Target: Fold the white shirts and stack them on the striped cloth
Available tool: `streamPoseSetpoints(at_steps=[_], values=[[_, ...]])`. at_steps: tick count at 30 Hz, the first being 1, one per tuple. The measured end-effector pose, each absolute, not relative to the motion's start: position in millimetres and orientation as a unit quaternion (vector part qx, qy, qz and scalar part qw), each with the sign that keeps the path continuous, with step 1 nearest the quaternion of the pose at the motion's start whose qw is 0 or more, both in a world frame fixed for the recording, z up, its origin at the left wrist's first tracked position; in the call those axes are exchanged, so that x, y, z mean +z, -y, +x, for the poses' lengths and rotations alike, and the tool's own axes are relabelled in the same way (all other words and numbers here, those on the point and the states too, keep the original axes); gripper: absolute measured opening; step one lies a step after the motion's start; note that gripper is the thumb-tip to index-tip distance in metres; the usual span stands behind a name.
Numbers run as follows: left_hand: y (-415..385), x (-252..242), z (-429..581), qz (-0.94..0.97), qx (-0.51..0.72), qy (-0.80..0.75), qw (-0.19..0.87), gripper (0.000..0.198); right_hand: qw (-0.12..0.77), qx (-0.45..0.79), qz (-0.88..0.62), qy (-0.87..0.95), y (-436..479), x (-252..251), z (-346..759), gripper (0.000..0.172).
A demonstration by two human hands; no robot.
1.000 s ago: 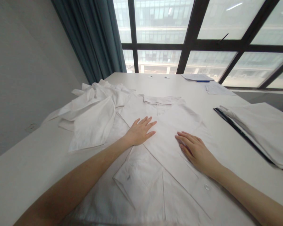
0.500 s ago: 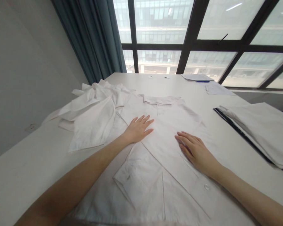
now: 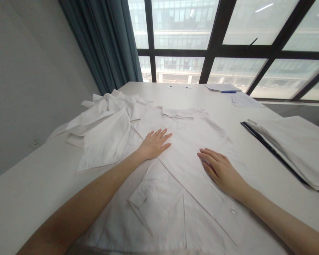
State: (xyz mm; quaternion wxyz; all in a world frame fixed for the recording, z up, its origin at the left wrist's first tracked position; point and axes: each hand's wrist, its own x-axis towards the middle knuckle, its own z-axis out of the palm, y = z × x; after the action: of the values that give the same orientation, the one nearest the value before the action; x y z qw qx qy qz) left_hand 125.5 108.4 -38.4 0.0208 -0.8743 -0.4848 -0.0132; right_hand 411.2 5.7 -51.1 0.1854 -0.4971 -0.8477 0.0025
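Observation:
A white button-up garment, like a lab coat, lies spread on the table with its collar toward the window. My left hand rests palm down on its upper middle, fingers spread. To the right, my right hand lies on the coat with its fingers extended close together and slightly bent. Neither hand grips anything. Below my left forearm, a folded sleeve cuff with a buttonhole lies across the coat's front. A clear button shows below my right wrist.
Crumpled white cloth lies at the table's left side. On the right is a folded white cloth over something black. Papers and a blue pen lie at the far end of the white table, near the window and a blue curtain.
My left hand has slid very slightly up and to the left on the coat. My right hand and the garment look unchanged.

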Motion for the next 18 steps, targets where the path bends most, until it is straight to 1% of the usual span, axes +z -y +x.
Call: streamPoseSetpoints(at_steps=[18], values=[[-120, -42, 112, -0.855, -0.025, 0.517, 0.041, 0.055, 0.191, 0.004, -0.497, 0.846, -5, -50, 410, 0.035]])
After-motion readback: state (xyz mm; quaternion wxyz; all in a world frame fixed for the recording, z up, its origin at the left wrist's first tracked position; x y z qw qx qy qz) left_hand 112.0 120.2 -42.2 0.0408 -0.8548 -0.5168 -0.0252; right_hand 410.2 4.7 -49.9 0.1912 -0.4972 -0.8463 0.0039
